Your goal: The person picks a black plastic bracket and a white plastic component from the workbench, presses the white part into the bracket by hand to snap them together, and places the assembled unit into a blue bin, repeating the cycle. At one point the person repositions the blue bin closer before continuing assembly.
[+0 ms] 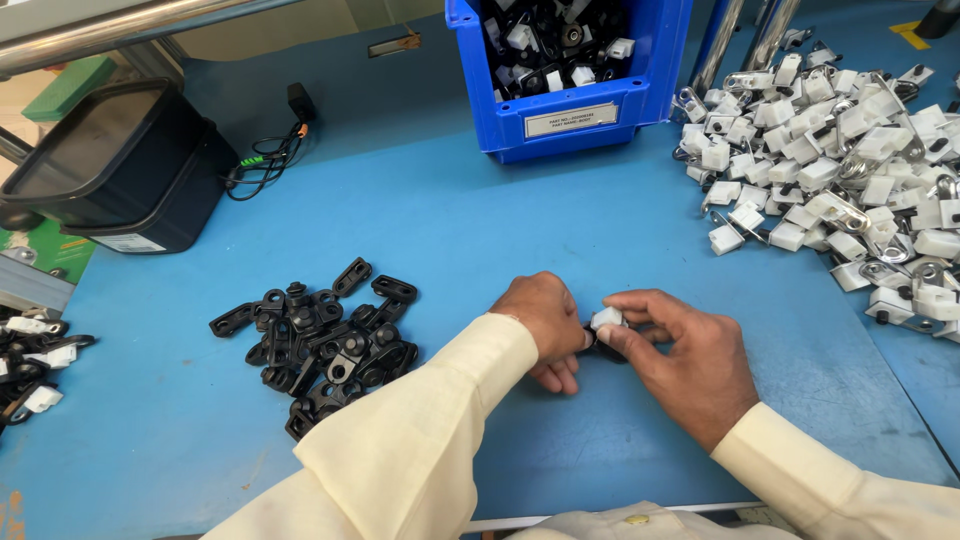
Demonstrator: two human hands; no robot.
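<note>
My left hand (pixel 543 322) and my right hand (pixel 688 360) meet over the blue table (pixel 480 220) near its front edge. Between their fingertips sits a small white plastic clip (pixel 606 319) pressed against a black plastic part (pixel 598 342), which is mostly hidden by the fingers. Both hands grip this pair together. A pile of black plastic parts (pixel 325 340) lies to the left of my left arm. A large heap of white clips with metal pieces (pixel 840 170) spreads at the right.
A blue bin (pixel 570 110) with mixed black and white pieces stands at the back centre. A black container (pixel 120 170) sits at the back left, with a cable (pixel 270 155) beside it. More joined pieces (pixel 35 360) lie at the left edge.
</note>
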